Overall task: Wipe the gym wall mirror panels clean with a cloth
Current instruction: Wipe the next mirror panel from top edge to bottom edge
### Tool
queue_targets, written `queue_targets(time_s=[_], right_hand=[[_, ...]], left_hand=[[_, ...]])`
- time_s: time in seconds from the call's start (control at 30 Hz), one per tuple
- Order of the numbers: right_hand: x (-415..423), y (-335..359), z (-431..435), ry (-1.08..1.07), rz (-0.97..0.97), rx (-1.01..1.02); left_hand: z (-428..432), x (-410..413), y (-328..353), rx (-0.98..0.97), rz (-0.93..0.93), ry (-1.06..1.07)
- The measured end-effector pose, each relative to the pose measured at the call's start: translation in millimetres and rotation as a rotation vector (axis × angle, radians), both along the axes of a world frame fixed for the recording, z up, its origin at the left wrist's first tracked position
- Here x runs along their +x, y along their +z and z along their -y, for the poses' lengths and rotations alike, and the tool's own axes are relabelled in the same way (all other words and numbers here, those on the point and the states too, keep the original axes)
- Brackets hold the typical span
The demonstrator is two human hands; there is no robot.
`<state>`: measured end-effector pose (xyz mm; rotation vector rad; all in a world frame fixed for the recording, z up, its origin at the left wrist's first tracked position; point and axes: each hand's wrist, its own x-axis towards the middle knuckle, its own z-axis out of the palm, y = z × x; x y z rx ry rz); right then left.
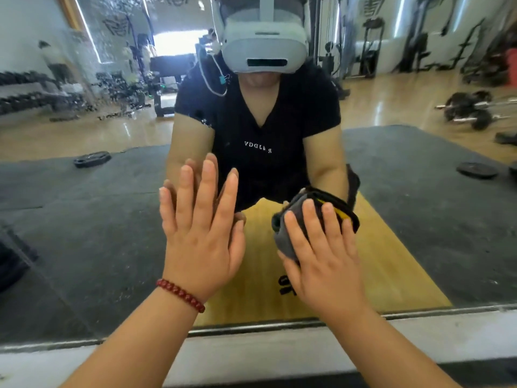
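On mirror [419,191]: cloth [291,233] under right hand [321,253]

Grey cloth [288,236], red bracelet [180,294]

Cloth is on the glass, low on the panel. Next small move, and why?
Probably sweep the right hand with the cloth up and left across the mirror: droplets and streaks show at the panel's upper left, while the left hand lies flat on the glass, bracing.

One wide-angle view from a camera worn on the person's head, facing forward and slightly down, very close to the wall mirror [419,219], whose reflection shows the headset [263,49].
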<state>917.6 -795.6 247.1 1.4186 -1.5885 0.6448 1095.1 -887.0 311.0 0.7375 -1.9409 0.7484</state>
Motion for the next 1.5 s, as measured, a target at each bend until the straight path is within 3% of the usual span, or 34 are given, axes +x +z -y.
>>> queue_targets(time_s=[0.23,0.43,0.5,0.67,0.87,1.1,1.33,1.5], right_hand=[[2,126,18,0.105,-0.138,-0.152],[-20,75,5,0.004,-0.329,0.001],[-21,93,6,0.01,-0.359,-0.001],[-4,181,19,0.058,-0.181,-0.186],[-25,109,-1,-0.062,-0.291,0.002],[-9,227,18,0.065,-0.094,-0.221],[-25,161,4,-0.018,-0.17,-0.099],[-10,220,11,0.055,-0.092,-0.186]], left_hand=[[10,0,63,-0.114,-0.013,-0.087],[19,0,56,-0.185,0.096,-0.017],[17,-1,60,-0.187,0.106,-0.012],[8,5,73,-0.177,0.072,-0.08],[11,2,128,-0.248,0.073,-0.126],[10,-9,159,-0.23,0.088,-0.074],[13,-8,156,-0.248,0.113,-0.03],[8,-8,157,-0.235,0.107,-0.035]])
